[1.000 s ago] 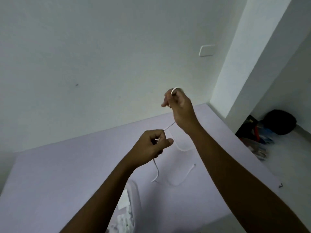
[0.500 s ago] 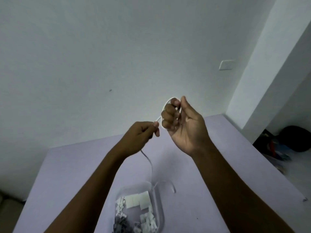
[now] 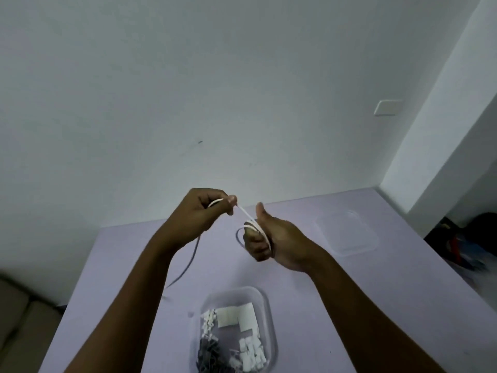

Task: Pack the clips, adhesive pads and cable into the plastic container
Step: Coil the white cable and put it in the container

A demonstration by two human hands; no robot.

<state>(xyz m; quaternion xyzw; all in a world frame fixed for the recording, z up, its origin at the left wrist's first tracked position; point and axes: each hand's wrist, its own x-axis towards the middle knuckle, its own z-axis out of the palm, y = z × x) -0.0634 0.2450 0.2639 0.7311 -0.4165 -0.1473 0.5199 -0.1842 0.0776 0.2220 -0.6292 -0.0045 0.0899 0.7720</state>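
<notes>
A thin white cable (image 3: 246, 215) stretches between both hands above the lilac table (image 3: 336, 286). My left hand (image 3: 207, 214) pinches one stretch of it, and the loose end hangs down toward the table. My right hand (image 3: 269, 238) has the cable wound in loops around its curled fingers, thumb up. Below the hands stands the clear plastic container (image 3: 266, 313) holding white adhesive pads (image 3: 236, 317), white clips (image 3: 251, 351) and dark clips (image 3: 209, 354).
A clear plastic lid (image 3: 347, 232) lies on the table at the right, beyond my right hand. A white wall rises behind the table. Dark bags and clutter (image 3: 468, 238) sit on the floor past the table's right edge.
The view has tilted down, so the container shows in full. My left hand has drawn the cable out to the left and my right hand has dropped lower, with more loops on its fingers.
</notes>
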